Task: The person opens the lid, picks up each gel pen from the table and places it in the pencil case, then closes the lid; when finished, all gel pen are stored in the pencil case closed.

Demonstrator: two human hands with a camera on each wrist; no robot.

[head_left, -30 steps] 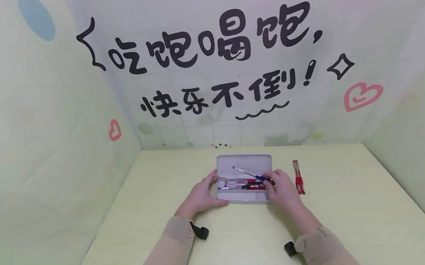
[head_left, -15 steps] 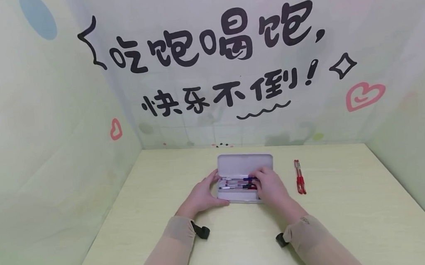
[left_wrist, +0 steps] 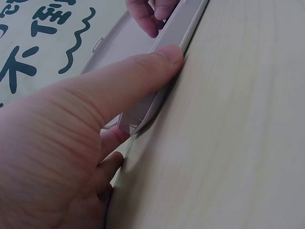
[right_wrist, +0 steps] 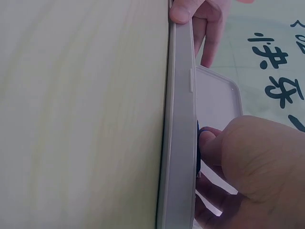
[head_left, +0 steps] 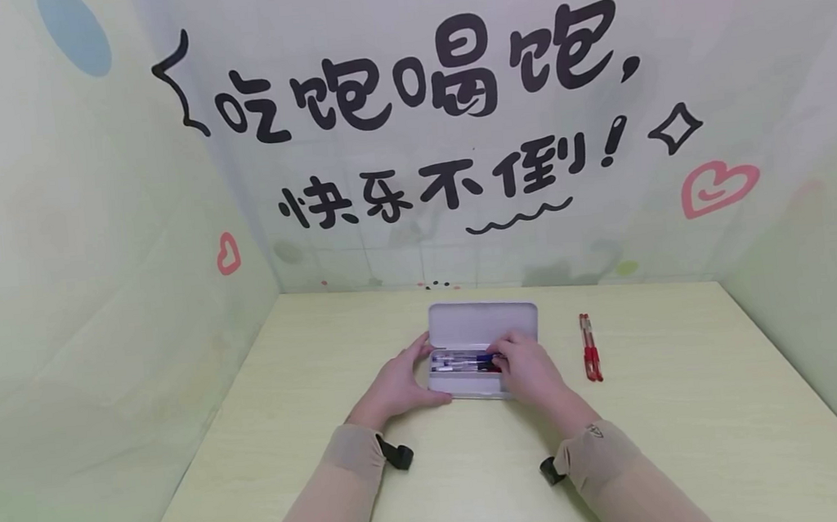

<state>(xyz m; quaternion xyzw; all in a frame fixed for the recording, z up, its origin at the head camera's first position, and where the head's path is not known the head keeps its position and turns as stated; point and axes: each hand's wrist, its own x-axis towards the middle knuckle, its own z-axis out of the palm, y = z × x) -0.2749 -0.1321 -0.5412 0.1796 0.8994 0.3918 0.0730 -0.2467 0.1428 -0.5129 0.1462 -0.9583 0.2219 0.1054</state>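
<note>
An open pencil case (head_left: 465, 385) with its lid (head_left: 482, 323) tipped back stands on the table. My left hand (head_left: 395, 384) grips its left end, and in the left wrist view the thumb (left_wrist: 143, 71) lies along the front edge. Over the case's right part, my right hand (head_left: 533, 367) pinches a blue pen (head_left: 487, 358), whose dark blue end also shows by the thumb in the right wrist view. Several pens (head_left: 452, 366) lie in the back compartment, partly hidden by the right hand. A long tray-like compartment runs along the front.
Two red pens (head_left: 590, 350) lie side by side on the table (head_left: 666, 405), right of the case. A printed back wall (head_left: 389, 263) rises behind the table, with side walls at left and right.
My right hand has moved left and down into the pencil case with the blue pen, which has gone from slanting above the case to lying among the pens. The left hand keeps its hold.
</note>
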